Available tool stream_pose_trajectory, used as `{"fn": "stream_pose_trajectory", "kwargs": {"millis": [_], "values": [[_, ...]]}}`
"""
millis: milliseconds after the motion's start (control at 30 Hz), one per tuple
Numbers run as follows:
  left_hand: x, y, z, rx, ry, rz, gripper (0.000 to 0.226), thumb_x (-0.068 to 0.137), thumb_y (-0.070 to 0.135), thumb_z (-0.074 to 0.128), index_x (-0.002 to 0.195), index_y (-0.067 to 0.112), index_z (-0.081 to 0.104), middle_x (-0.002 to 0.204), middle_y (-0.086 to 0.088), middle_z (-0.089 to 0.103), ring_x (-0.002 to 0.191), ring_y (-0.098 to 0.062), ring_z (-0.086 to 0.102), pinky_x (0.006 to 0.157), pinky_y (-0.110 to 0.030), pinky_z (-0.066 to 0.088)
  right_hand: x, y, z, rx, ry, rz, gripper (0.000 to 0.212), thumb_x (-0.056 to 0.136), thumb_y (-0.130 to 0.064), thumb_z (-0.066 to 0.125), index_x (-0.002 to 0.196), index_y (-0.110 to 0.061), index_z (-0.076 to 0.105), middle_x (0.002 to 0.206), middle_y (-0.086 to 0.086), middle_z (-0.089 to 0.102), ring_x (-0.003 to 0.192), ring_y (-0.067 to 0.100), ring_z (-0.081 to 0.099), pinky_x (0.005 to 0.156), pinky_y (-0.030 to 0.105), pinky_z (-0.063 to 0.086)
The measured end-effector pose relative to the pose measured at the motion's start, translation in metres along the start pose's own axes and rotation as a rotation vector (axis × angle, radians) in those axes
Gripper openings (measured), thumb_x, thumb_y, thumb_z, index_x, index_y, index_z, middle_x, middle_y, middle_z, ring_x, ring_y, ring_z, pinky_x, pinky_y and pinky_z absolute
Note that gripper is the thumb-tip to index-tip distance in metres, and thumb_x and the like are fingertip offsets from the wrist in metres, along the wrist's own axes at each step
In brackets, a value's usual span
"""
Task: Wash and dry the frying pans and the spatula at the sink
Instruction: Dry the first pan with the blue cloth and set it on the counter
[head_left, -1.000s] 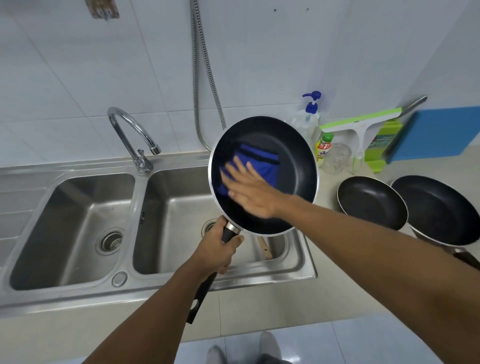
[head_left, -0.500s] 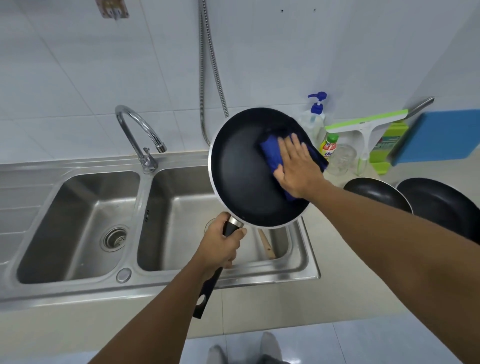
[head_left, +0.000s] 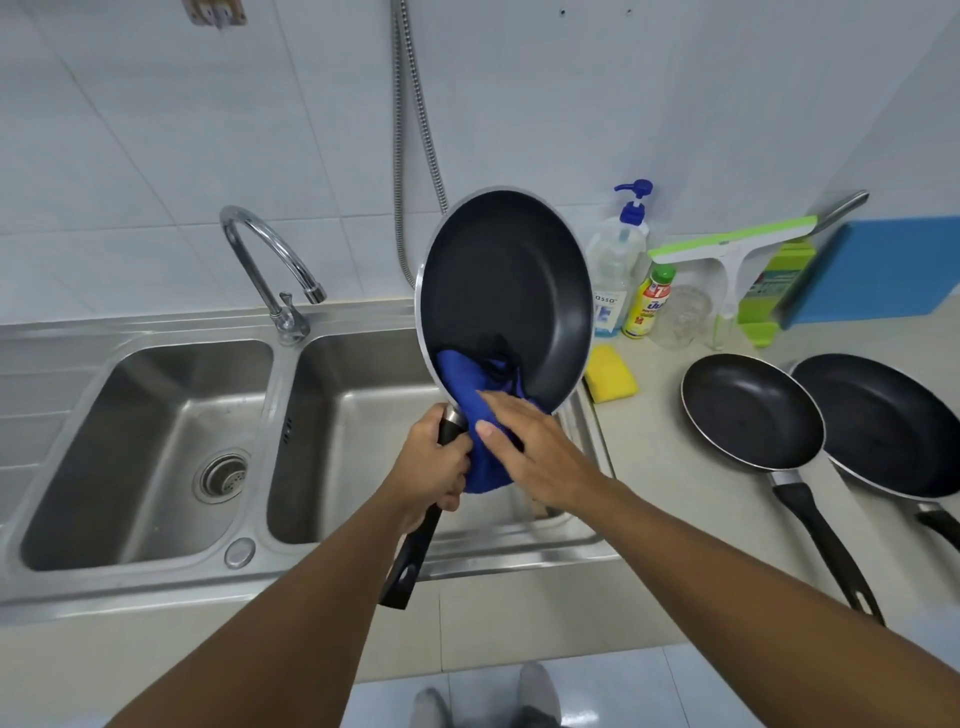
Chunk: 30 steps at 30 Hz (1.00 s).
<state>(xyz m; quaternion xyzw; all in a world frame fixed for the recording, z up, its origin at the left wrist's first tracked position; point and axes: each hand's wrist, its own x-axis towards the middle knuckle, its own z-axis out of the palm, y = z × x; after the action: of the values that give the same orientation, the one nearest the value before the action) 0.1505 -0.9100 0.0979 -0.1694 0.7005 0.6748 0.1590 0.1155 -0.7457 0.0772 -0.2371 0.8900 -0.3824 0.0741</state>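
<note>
The frying pan (head_left: 506, 291) is held tilted up over the right basin of the double sink (head_left: 156, 582), its dark inside facing the camera. The left hand (head_left: 434, 467) is clenched around the black handle just below the pan's metal collar. The right hand (head_left: 535, 452) lies flat with fingers together, pressing a blue cloth (head_left: 470, 395) against the pan's lower rim; the cloth drapes over the edge and hangs down beside the left hand, so the two hands are nearly touching.

Behind the pan stand a pump soap bottle (head_left: 618, 260) and a small yellow bottle (head_left: 649, 301), partly hidden by the rim. A yellow sponge (head_left: 613, 379) lies on the counter (head_left: 675, 519) just beside the sink edge. To the right, two more frying pans (head_left: 750, 410) (head_left: 883, 421) rest flat on the counter, rims touching or overlapping, handles pointing toward the person. A green-and-white squeegee (head_left: 737, 244) and a blue board (head_left: 883, 270) lean at the tiled wall. The curved tap (head_left: 265, 254) rises between the basins, clear of the pan. The spatula cannot be made out clearly.
</note>
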Motion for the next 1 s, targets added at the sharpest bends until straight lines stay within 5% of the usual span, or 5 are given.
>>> {"fn": "stream_pose_trajectory", "kwargs": {"millis": [167, 400, 667, 800, 1000], "values": [[-0.003, 0.001, -0.006, -0.134, -0.052, -0.05, 0.008, 0.104, 0.012, 0.053, 0.101, 0.018, 0.048, 0.063, -0.004, 0.043, 0.044, -0.012, 0.029, 0.04, -0.021, 0.025, 0.002, 0.028, -0.011, -0.248, 0.179, -0.273, 0.044, 0.102, -0.039, 0.052, 0.131, -0.008, 0.062, 0.13, 0.007, 0.059, 0.124, 0.022, 0.053, 0.112, 0.042, 0.036], [-0.009, -0.001, -0.025, -0.141, -0.111, -0.103, 0.011, 0.102, 0.017, 0.06, 0.101, 0.018, 0.049, 0.064, -0.003, 0.043, 0.046, -0.013, 0.028, 0.04, -0.02, 0.024, 0.018, 0.078, -0.09, -0.598, -0.07, -0.208, 0.056, 0.104, -0.044, 0.032, 0.132, -0.007, 0.064, 0.144, 0.01, 0.057, 0.146, 0.026, 0.037, 0.126, 0.043, 0.015], [-0.006, 0.0, -0.015, -0.179, -0.079, -0.104, 0.008, 0.102, 0.01, 0.054, 0.101, 0.017, 0.049, 0.061, -0.002, 0.045, 0.044, -0.012, 0.03, 0.038, -0.02, 0.026, 0.009, 0.014, -0.007, -0.304, 0.0, -0.153, 0.063, 0.097, -0.053, 0.042, 0.14, -0.009, 0.057, 0.141, 0.01, 0.06, 0.136, 0.025, 0.051, 0.115, 0.042, 0.038], [-0.009, -0.003, -0.023, -0.209, -0.068, -0.119, 0.01, 0.103, 0.012, 0.056, 0.1, 0.016, 0.047, 0.062, -0.003, 0.043, 0.043, -0.011, 0.029, 0.037, -0.019, 0.025, 0.015, 0.025, -0.017, -0.427, -0.062, -0.248, 0.062, 0.09, -0.049, 0.046, 0.137, -0.012, 0.059, 0.139, 0.006, 0.062, 0.134, 0.023, 0.053, 0.112, 0.043, 0.043], [-0.017, -0.009, -0.037, -0.124, -0.133, -0.152, 0.011, 0.102, 0.014, 0.059, 0.11, 0.013, 0.05, 0.063, -0.003, 0.044, 0.045, -0.012, 0.03, 0.037, -0.02, 0.026, 0.042, 0.08, -0.095, -0.773, -0.376, -0.145, 0.078, 0.088, -0.056, 0.018, 0.154, -0.019, 0.037, 0.163, 0.01, 0.03, 0.153, 0.026, 0.02, 0.127, 0.038, 0.011]]}}
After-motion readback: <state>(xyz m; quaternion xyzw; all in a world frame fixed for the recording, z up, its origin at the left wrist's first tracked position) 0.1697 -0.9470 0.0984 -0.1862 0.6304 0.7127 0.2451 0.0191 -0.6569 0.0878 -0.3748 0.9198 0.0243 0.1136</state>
